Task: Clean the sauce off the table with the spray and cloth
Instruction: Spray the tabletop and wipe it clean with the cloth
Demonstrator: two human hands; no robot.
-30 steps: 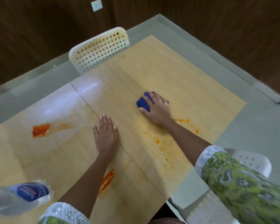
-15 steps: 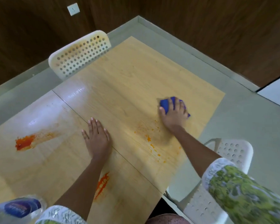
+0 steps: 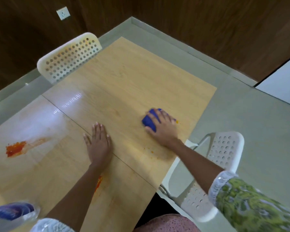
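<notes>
My right hand (image 3: 163, 128) presses a bunched blue cloth (image 3: 149, 122) onto the wooden table (image 3: 124, 84) near its right edge, fingers curled over it. A few orange sauce specks (image 3: 151, 152) lie just below that hand. My left hand (image 3: 98, 143) rests flat on the table's middle, fingers straight. A thick red-orange sauce blob (image 3: 15, 149) with a smear sits at the left. Another sauce streak (image 3: 98, 183) shows beside my left forearm. The clear spray bottle (image 3: 12, 212) with a blue label lies at the lower left corner, blurred.
One white perforated chair (image 3: 69, 56) stands at the table's far side, and a second white chair (image 3: 223, 151) stands at the right edge by my right arm. Grey floor surrounds the table; dark wooden walls rise behind.
My right hand has slid the blue cloth from the table's middle toward the right edge, wiping away most of the orange specks there. My left hand stays flat in place.
</notes>
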